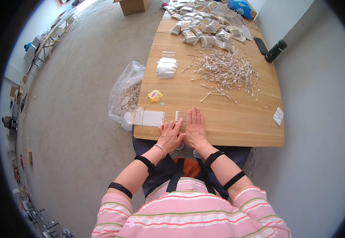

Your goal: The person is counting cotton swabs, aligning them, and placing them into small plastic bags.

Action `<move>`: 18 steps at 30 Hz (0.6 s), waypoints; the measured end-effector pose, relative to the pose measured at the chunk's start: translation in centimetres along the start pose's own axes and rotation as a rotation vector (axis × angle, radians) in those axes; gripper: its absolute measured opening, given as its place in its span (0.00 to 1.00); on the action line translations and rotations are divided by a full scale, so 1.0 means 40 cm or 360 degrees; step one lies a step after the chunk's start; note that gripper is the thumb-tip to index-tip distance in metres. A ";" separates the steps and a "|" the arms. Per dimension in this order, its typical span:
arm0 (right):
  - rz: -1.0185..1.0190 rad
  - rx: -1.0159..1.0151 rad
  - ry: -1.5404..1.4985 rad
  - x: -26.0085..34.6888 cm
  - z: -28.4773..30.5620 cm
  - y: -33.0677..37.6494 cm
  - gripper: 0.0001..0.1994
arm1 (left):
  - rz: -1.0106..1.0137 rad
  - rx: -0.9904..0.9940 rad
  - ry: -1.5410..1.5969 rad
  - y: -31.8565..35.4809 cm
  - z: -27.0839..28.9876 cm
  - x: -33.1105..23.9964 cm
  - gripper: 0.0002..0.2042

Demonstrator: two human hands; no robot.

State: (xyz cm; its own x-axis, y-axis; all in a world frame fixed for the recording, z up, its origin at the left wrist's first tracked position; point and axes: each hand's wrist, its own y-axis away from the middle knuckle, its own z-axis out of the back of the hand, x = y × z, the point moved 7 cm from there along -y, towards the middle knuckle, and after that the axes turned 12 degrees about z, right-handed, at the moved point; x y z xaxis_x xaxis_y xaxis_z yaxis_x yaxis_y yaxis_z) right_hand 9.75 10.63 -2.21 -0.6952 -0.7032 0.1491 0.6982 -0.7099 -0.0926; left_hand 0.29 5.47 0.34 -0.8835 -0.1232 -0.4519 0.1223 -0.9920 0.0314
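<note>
A short row of cotton swabs [180,114] lies side by side near the table's front edge. My right hand [195,127] rests flat along the row's right side, fingers stretched out and held together. From the left, my left hand [170,134] reaches onto the swabs with its index finger extended and its other fingers bent; it grips nothing that I can see. The hands meet near the thumbs. Left of the row lies a white flat card or tray [153,118] with a clear plastic piece at its end. Small yellow and red labels [155,95] are stacked behind it.
A big loose heap of swabs [230,69] covers the table's right middle. Clear bags [167,67] are stacked at left, and filled packets [204,25] pile up at the far end. A dark bottle [275,51] and phone [260,46] stand by the wall. A plastic sack [117,95] hangs left.
</note>
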 end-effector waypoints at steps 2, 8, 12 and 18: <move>-0.0001 0.0006 0.0014 0.001 0.001 -0.001 0.50 | -0.0018 0.0010 -0.0009 -0.001 -0.004 0.006 0.30; -0.0005 0.0065 -0.0046 0.001 0.001 0.000 0.50 | -0.0012 -0.0010 0.0036 -0.007 0.001 -0.001 0.30; -0.0013 0.0076 -0.0015 0.002 -0.003 -0.001 0.50 | 0.0027 -0.0022 0.0011 -0.022 0.001 -0.002 0.29; -0.0030 0.0147 -0.0012 -0.001 -0.003 -0.001 0.51 | -0.0063 0.0021 -0.0044 -0.023 0.003 -0.006 0.29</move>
State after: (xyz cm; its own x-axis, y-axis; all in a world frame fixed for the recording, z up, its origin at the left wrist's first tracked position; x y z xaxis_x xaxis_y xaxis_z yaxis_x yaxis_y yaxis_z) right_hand 9.74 10.69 -2.32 -0.7075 -0.6890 0.1571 0.6978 -0.7163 0.0013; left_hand 0.34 6.39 0.54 -0.8998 -0.0844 -0.4281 0.0812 -0.9964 0.0258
